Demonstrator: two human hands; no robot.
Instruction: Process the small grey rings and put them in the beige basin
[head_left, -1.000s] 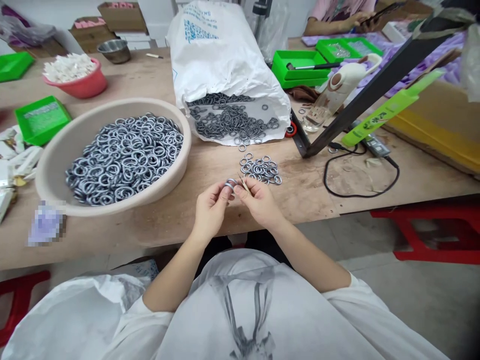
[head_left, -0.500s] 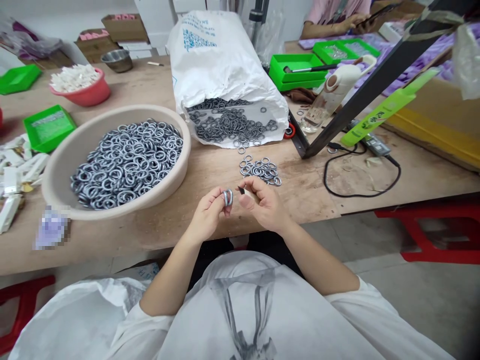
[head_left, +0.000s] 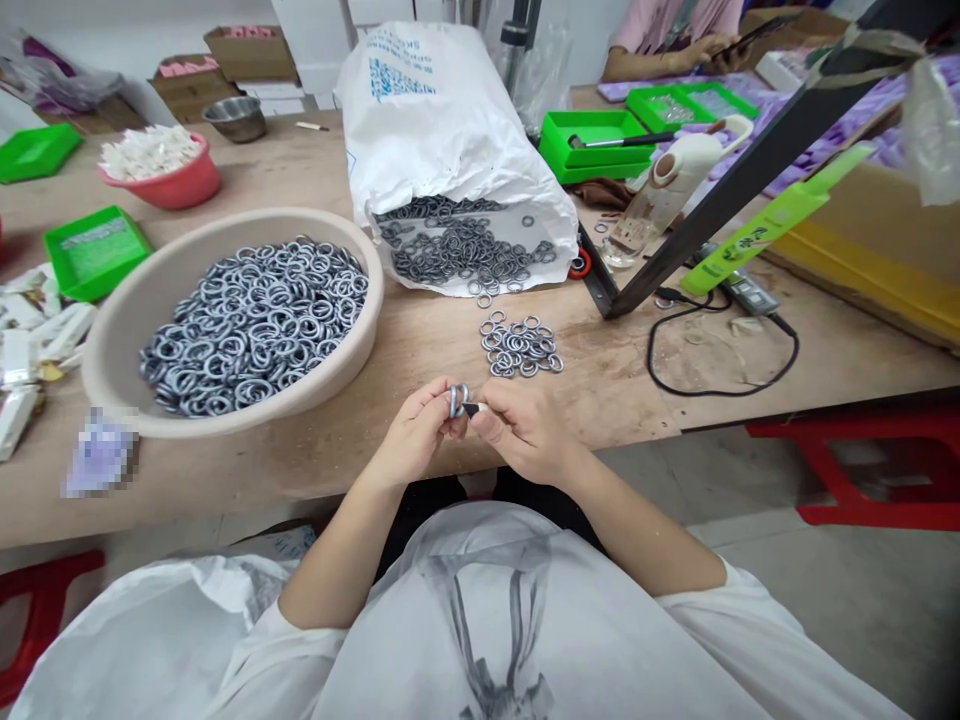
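Pinching a small metal ring (head_left: 457, 399) between thumb and fingertips, the left hand (head_left: 417, 437) holds it upright at the near edge of the wooden workbench (head_left: 420, 345), the ring's opening turned sideways toward the other hand. The right hand (head_left: 523, 432) is closed round a small tool (head_left: 474, 409) whose dark tip pokes out leftward and touches, or very nearly touches, the ring; what kind of tool it is cannot be made out at this size. So the ring lies directly left of the right-hand fingers, level with the tool tip, and the two hands meet almost knuckle to knuckle, neither clearly nearer than the other.

Just beyond the hands, on the bare wood, sits a small loose cluster of rings (head_left: 521, 345). Farther back a white woven sack (head_left: 442, 140) lies on its side, its mouth spilling dark rings onto the bench. To the left a wide beige basin (head_left: 112, 340) is heaped with more of them. A red bowl (head_left: 161, 185) of white pieces, green trays (head_left: 90, 250) and a black cable (head_left: 720, 385) lie around. Another person's hand (head_left: 701, 45) works at the far right corner.
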